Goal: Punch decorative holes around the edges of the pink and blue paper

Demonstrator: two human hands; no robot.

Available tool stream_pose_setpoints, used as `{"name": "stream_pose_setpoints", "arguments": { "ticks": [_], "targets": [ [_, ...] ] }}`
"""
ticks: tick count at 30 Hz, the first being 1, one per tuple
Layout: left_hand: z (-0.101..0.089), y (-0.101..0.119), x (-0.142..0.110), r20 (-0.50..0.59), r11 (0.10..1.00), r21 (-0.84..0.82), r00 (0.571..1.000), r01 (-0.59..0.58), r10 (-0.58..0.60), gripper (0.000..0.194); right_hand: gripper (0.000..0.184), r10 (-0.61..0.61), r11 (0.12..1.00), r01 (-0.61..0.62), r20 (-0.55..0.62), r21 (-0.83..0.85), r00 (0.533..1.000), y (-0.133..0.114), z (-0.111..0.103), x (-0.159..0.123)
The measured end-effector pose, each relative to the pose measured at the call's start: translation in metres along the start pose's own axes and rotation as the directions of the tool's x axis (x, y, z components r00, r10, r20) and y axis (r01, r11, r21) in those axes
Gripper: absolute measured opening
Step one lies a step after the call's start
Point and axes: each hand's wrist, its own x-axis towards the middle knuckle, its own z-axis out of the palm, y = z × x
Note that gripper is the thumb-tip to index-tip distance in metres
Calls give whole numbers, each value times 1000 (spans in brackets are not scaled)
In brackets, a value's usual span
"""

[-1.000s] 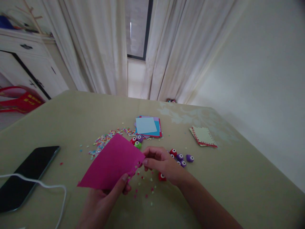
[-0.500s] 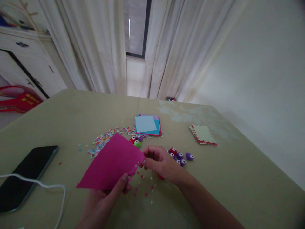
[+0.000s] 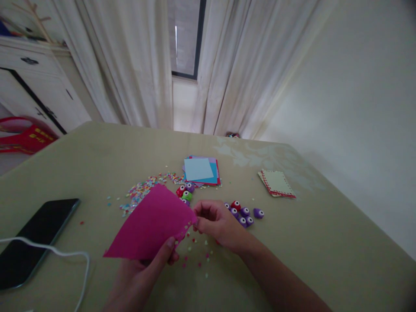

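A magenta sheet of paper (image 3: 151,223) is tilted up over the table, its lower right edge notched with small punched holes. My left hand (image 3: 152,264) is closed on the sheet's lower edge, thumb on top and fingertips beneath. At the right corner, the fingertips of my right hand (image 3: 216,223) are pinched together on the paper; whether something small is also between them is hidden. Tiny punched paper bits (image 3: 199,264) lie scattered below the hands. Partly hidden behind my right hand is a red object (image 3: 218,242).
Small purple, red and green pieces with big white eyes (image 3: 245,212) sit beyond my hands. Behind are colourful confetti (image 3: 143,189), stacked coloured paper (image 3: 199,169) and cards with notched edges (image 3: 278,183). A phone (image 3: 39,234) and white cable (image 3: 58,251) lie left.
My right hand has moved slightly, covering more of the red object. The sheet's top corner has dipped a little. Both hands stay on the paper.
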Motion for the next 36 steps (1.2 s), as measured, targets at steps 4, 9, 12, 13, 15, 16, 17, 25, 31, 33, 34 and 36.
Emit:
{"name": "stream_pose_setpoints", "arguments": {
  "ticks": [4, 9, 12, 13, 15, 16, 17, 25, 31, 33, 34, 36],
  "targets": [
    [-1, 2, 1, -8, 1000, -9, 1000, 26, -26, 50, 35, -4, 999, 4, 0, 38, 1000, 2, 0, 0],
    [3, -2, 16, -29, 972, -235, 1000, -9, 3, 36, 24, -64, 997, 61, -56, -42, 996, 2, 6, -3],
    [6, -3, 23, -239, 926, -337, 967, -168, 89, 77, 16, -164, 969, 137, -120, -207, 979, -2, 15, -9],
    [6, -3, 23, -321, 926, -304, 939, -224, 122, 92, 14, -194, 955, 156, -132, -251, 972, -4, 19, -12],
    [5, -4, 21, -439, 929, -147, 864, -339, 247, 108, 10, -240, 930, 187, -140, -316, 961, -8, 26, -17],
    [4, -5, 18, -454, 919, -26, 824, -394, 340, 103, 10, -260, 916, 199, -136, -347, 956, -10, 29, -19],
    [3, -6, 15, -440, 891, 99, 784, -442, 438, 90, 10, -279, 900, 214, -127, -380, 952, -11, 32, -22],
    [-3, -16, -1, -52, 783, 73, 781, -618, 622, 14, 6, -481, 727, 382, -26, -571, 876, -7, 44, -29],
    [-5, -13, -6, 18, 785, 4, 785, -619, 619, 15, 8, -533, 644, 422, 21, -639, 846, -5, 45, -31],
    [-4, -12, -6, 11, 787, 5, 787, -617, 617, 16, 7, -535, 631, 411, 14, -659, 845, -5, 45, -31],
    [-4, -12, -6, 2, 788, 6, 789, -615, 615, 15, 7, -536, 623, 405, 11, -669, 844, -5, 45, -31],
    [-2, -12, -6, -7, 797, 6, 797, -604, 604, 13, 5, -539, 611, 392, 1, -688, 842, -5, 46, -31]
  ]
}}
